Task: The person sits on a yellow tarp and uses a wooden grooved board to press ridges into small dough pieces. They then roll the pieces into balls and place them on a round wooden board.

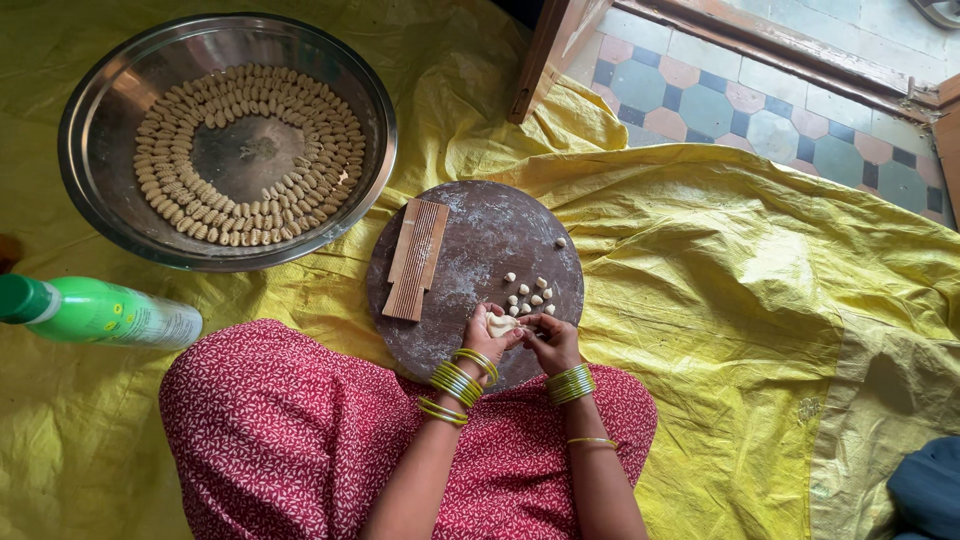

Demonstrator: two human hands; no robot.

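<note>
the left hand point(487, 335) cups a pale lump of dough point(501, 324) over the near edge of a round floured wooden board point(490, 225), and the right hand point(553, 340) pinches at the same lump, fingers closed on it. small dough pieces point(530, 293) lie on the board just beyond the hands. a ridged wooden paddle point(417, 258) rests on the board's left side. a steel bowl point(100, 190) ringed with shaped ridged pieces point(165, 185) sits on the yellow sheet point(760, 300), near a green bottle point(95, 312).

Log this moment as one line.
left hand: holds dough lump | right hand: pinches it | small dough pieces on round board
</note>
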